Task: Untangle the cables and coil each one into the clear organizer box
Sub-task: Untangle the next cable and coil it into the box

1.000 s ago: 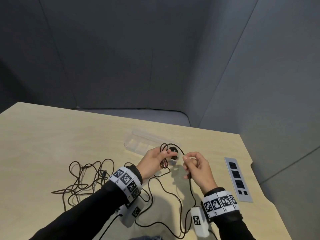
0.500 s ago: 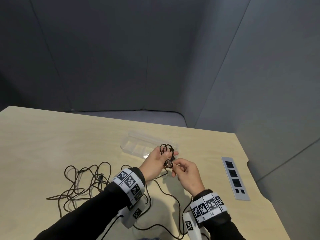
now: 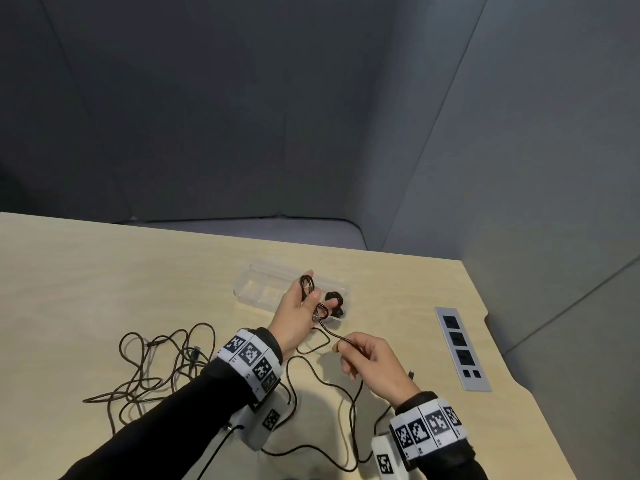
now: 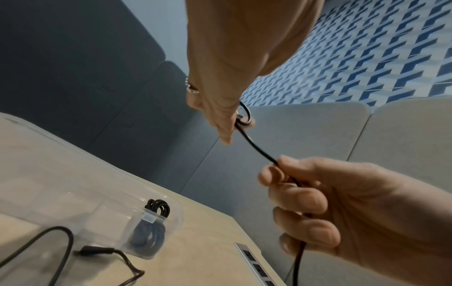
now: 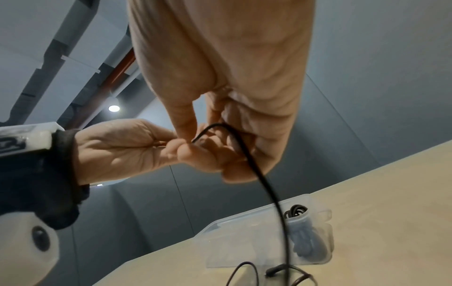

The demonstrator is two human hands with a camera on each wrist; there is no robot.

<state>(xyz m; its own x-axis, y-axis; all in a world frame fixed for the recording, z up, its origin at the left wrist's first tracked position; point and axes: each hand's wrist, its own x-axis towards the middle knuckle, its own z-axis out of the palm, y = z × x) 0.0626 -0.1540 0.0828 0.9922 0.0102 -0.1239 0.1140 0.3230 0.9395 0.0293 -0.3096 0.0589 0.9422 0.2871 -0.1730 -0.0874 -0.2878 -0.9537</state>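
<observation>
Nearest, the loose run of a black cable point(image 3: 351, 424) snakes over the near part of the wooden table point(image 3: 104, 271), between the two black-sleeved forearms with their patterned wristbands. It rises to the right hand point(image 3: 372, 362), whose fingers are curled round it, with thumb and forefinger pinching the strand where it leaves the hand. From that pinch the cable runs taut, up and to the far left, to the left hand point(image 3: 296, 315), which grips a small bundle of finished loops point(image 3: 306, 287) of the same cable between thumb and fingers, above the table. To the left, near that forearm, a brown cable point(image 3: 152, 372) lies in a loose tangle on the tabletop. Just beyond the left hand stands the clear organizer box point(image 3: 256, 289), open on the table; its right-hand compartment holds a coiled black cable point(image 4: 159, 208), partly sticking up over the rim. At the right edge of the table, well apart from the hands, a grey socket panel point(image 3: 460, 348) is set into the surface.
</observation>
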